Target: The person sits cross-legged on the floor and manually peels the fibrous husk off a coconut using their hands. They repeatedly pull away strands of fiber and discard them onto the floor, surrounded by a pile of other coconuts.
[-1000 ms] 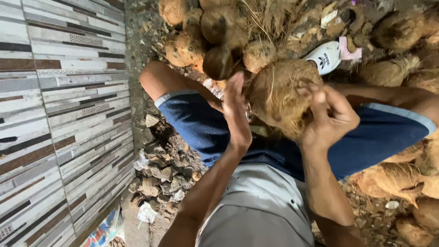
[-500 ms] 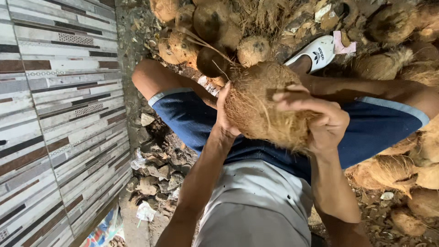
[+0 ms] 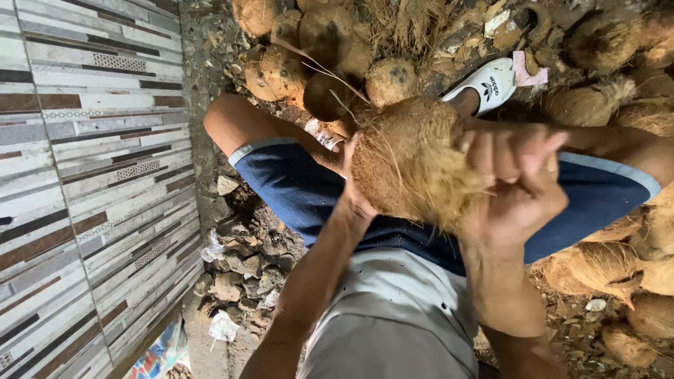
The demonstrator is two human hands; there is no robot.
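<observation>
A brown, fibrous coconut [image 3: 414, 165] is held above my lap, between my knees in blue shorts. My left hand [image 3: 353, 184] presses against its left side, mostly hidden behind the husk. On its right side my right hand [image 3: 517, 184] grips it with fingers curled over the top. Loose fibres stick out from the husk.
Several husked coconuts [image 3: 330, 63] lie piled on the dirt ahead, and more [image 3: 618, 267] lie to my right. A white shoe [image 3: 486, 84] sits beyond my knee. A striped tiled wall [image 3: 84, 175] runs along the left, with rubble stones [image 3: 239, 274] at its foot.
The coconut has been turned and brought closer to me. My right hand slid from its right side up over the top; my left hand went behind its left side.
</observation>
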